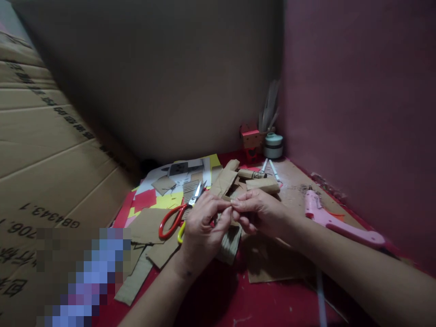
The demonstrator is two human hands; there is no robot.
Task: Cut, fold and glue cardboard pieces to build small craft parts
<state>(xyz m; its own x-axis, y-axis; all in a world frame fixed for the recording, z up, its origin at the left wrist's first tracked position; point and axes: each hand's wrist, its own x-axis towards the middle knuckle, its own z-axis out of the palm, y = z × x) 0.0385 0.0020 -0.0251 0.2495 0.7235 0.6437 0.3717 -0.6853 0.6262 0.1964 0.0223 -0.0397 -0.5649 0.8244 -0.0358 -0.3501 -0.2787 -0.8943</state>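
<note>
My left hand (pixel 207 218) and my right hand (pixel 257 209) meet over the middle of the table, fingertips pinched close together. Between them shows the edge of a small cardboard piece (pixel 226 198); most of it is hidden by the fingers. Just left of my left hand lie red-handled scissors (pixel 173 221), blades pointing away, with a yellow handle (pixel 181 232) partly covered by the hand. Behind the fingers are folded cardboard strips (pixel 223 179) and a rolled cardboard piece (pixel 263 184). A corrugated scrap (pixel 230 247) sits beneath the hands.
A pink glue gun (pixel 344 225) lies at right. At the back stand a red box figure (pixel 251 138) and a teal jar (pixel 273 145), with two white pens (pixel 273 169) nearer. Flat cardboard (pixel 148 223) and coloured paper (pixel 145 200) spread left. A large carton (pixel 51 159) rises at far left.
</note>
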